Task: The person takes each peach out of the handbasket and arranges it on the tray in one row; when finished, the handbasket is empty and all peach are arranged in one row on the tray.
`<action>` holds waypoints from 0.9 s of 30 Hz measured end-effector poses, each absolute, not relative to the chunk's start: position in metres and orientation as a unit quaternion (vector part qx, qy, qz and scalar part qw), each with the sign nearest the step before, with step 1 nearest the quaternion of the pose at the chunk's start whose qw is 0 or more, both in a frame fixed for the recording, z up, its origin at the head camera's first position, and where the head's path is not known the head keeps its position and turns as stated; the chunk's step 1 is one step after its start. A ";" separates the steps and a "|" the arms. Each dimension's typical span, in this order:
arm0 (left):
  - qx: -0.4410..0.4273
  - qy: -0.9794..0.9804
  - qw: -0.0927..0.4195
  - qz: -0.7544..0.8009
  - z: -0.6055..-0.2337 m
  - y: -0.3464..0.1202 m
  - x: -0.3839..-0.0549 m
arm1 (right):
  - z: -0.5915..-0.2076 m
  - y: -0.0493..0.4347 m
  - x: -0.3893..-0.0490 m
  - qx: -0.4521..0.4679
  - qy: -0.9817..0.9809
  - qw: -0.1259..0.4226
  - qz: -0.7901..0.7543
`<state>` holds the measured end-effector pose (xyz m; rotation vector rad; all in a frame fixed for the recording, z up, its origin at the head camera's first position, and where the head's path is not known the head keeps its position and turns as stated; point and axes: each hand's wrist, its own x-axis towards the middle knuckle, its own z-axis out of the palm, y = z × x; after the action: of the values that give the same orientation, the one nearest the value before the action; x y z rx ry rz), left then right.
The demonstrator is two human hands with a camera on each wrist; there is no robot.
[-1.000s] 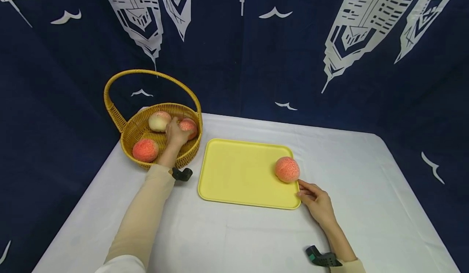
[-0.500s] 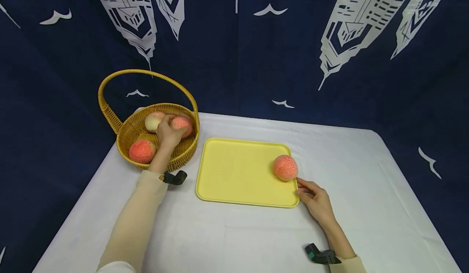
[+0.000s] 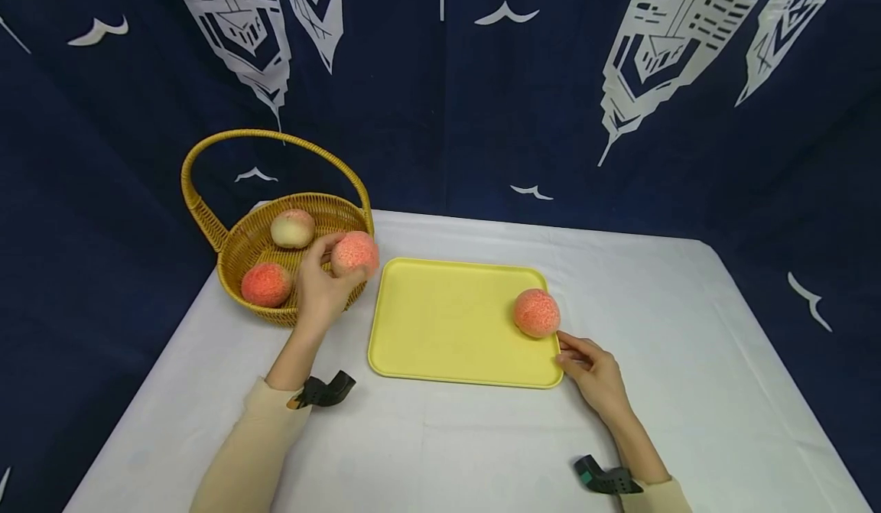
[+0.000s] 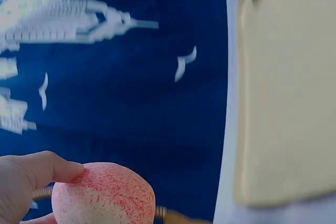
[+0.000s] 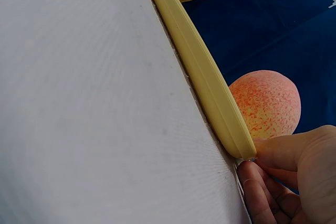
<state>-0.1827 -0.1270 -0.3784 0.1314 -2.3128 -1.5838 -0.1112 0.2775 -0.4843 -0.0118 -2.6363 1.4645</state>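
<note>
My left hand [image 3: 322, 287] grips a pink, speckled peach [image 3: 355, 253] over the right side of the wicker basket [image 3: 258, 239]. In the left wrist view the thumb presses on that held peach [image 4: 107, 195]. Two more peaches lie inside the basket: a pale one [image 3: 292, 228] at the back and a redder one [image 3: 267, 284] at the front left. My right hand [image 3: 597, 375] pinches the right edge of the yellow tray [image 3: 447, 322], thumb above and fingers at the underside in the right wrist view. Another peach [image 3: 537, 313] sits on the tray near that hand.
A white cloth [image 3: 482, 444] covers the table. Behind it hangs a dark blue curtain [image 3: 413, 115] with white printed shapes. The basket's tall handle [image 3: 282, 137] arches above its bowl, left of the tray.
My left hand has taken hold of the peach at the basket's right and lifted it up and toward me. The right hand stays at the tray's edge. The head view has shifted slightly.
</note>
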 end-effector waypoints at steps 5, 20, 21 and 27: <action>-0.004 -0.808 0.137 -0.573 -0.379 -0.098 -0.167 | -0.484 0.279 -0.111 -0.005 -0.875 0.063 0.480; -0.052 -0.806 0.042 -0.588 -0.431 0.008 -0.173 | -0.485 0.278 -0.112 -0.003 -0.874 0.061 0.482; -0.050 -0.805 0.033 -0.590 -0.435 0.014 -0.174 | -0.485 0.278 -0.112 -0.003 -0.873 0.061 0.484; -0.040 -0.806 0.020 -0.591 -0.450 0.037 -0.178 | -0.484 0.279 -0.111 -0.006 -0.873 0.060 0.484</action>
<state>-0.1777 0.0368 -0.4504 -0.1235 -2.4988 -1.8318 -0.1111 0.2794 -0.4843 -0.0178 -2.6428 1.4662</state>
